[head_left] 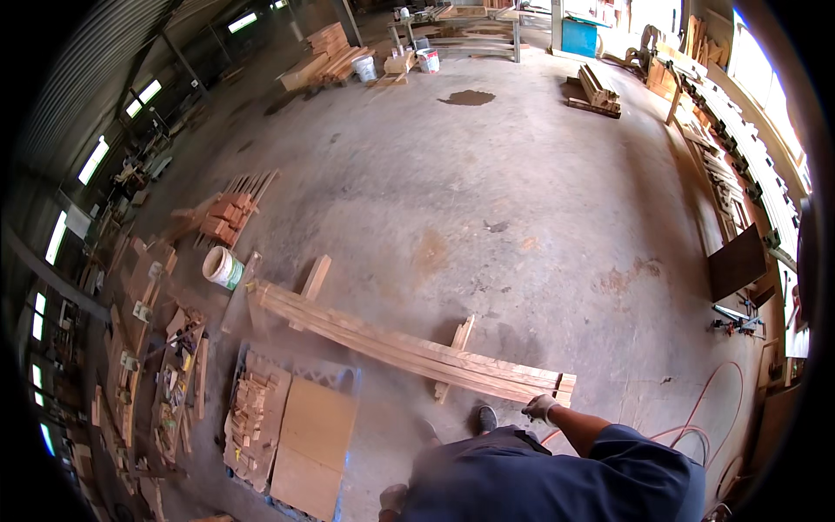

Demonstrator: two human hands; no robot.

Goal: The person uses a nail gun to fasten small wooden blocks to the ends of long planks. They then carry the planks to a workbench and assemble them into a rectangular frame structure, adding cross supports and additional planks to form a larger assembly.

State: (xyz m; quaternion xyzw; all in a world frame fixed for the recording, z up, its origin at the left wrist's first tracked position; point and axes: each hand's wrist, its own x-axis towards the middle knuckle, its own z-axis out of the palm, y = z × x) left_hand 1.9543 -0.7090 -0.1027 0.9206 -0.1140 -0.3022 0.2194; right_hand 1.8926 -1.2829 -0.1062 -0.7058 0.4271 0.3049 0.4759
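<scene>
Rough wooden planks (409,348), matt concrete floor (487,200)

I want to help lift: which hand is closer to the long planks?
Right. The gloved right hand reaches the planks' near end; the left hand hangs low by the body.

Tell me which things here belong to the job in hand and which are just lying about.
In hand:
right hand, gloved, at the end of the long planks
long planks stacked on cross blocks
left hand, low at the side

Lying about:
white bucket
short offcuts
flat boards
red hose
</scene>
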